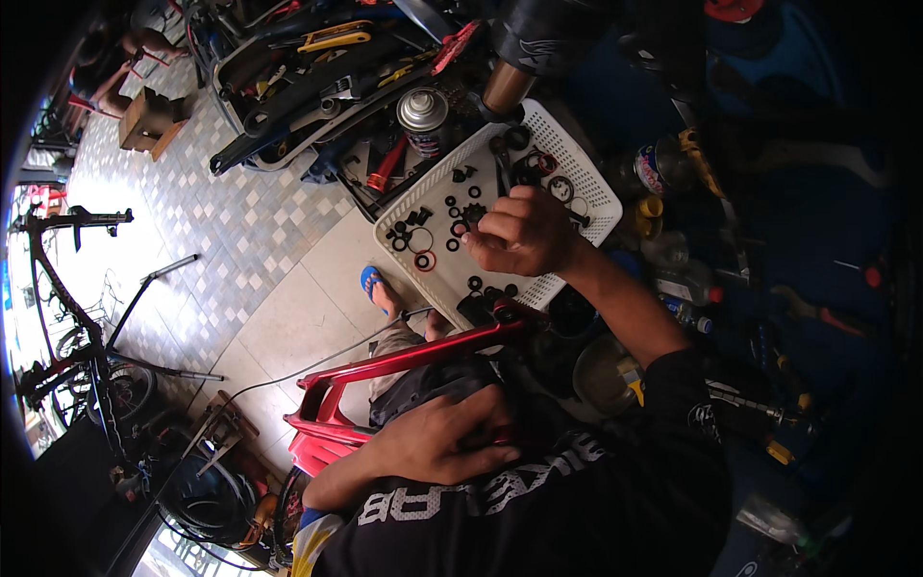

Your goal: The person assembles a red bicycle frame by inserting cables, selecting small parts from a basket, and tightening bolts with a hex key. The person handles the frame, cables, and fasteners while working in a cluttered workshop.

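Observation:
A glossy red bicycle frame part [409, 358] with forked arms lies across my lap. My left hand [447, 435] is closed around its near section, where a bit of red shows at the fingertips. My right hand [524, 234] is over a white perforated plastic basket [447, 288], fingers curled together; whatever they pinch is hidden. Around that hand in the basket lie small black rings [453, 213], a black toothed ring [474, 213], a red-rimmed ring [424, 261] and several black bolts [420, 215]. Thin metal rings [561, 188] sit toward the basket's right side.
A spray can [422, 117] stands beyond the basket, beside a tray of tools [332, 111]. Plastic bottles [663, 168] and a metal bowl [604, 375] are at the right. A dark bicycle frame [72, 308] stands at the left, with a cable [322, 358] crossing the tiled floor. Another person [106, 67] sits far left.

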`<control>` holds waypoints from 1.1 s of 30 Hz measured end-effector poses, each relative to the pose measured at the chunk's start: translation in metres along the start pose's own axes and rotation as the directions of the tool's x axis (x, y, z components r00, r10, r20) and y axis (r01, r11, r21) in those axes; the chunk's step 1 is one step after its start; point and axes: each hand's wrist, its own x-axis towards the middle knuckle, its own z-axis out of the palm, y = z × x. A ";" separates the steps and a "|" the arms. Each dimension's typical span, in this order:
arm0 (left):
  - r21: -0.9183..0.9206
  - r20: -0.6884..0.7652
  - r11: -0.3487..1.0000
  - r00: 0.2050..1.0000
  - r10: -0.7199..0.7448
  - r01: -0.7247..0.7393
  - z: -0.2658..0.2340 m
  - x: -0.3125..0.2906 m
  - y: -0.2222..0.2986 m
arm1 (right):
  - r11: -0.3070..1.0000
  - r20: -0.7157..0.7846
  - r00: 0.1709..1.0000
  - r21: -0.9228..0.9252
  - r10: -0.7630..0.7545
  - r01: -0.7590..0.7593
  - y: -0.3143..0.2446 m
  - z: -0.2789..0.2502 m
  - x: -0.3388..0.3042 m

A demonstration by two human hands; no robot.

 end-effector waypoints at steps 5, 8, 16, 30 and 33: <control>-0.014 -0.005 1.000 1.000 -0.025 0.025 0.000 0.000 0.003 | 0.994 -0.015 0.997 0.078 0.076 -0.074 0.000 0.003 -0.010; -0.031 -0.014 1.000 1.000 -0.007 0.006 0.000 0.000 0.002 | 0.986 -0.026 0.992 0.116 0.122 -0.118 0.000 0.004 -0.009; -0.037 -0.008 0.999 1.000 0.006 -0.007 -0.002 -0.001 0.001 | 0.408 0.552 0.530 0.337 0.644 -0.848 0.008 0.020 -0.020; -0.042 -0.005 0.999 1.000 -0.016 0.016 -0.001 -0.003 -0.002 | 0.435 0.846 0.320 0.119 0.427 -0.893 -0.014 0.044 -0.033; -0.056 0.000 0.998 1.000 -0.019 0.019 0.000 -0.003 -0.002 | 0.516 0.800 0.405 0.142 0.443 -0.845 -0.019 0.045 -0.036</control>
